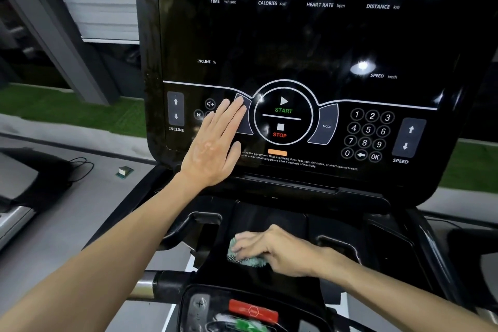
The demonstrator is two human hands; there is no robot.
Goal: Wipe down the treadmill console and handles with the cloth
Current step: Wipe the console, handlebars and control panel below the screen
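The black treadmill console (296, 43) fills the upper view, its glossy panel carrying START and STOP buttons, a number pad and arrow keys. My left hand (215, 143) lies flat and open against the lower left of the panel, fingers together, covering some small buttons. Below, my right hand (272, 248) presses a crumpled pale green cloth (242, 257) onto the black tray (269, 215) under the console. Most of the cloth is hidden under my fingers. A silver and black handle (153, 284) runs across at lower left.
A smaller control pad with a red stop button (253, 310) and green button sits at the bottom centre. Another treadmill's edge (16, 221) is at far left, with a black cable (80, 170) and a small box (124, 171) on the grey floor.
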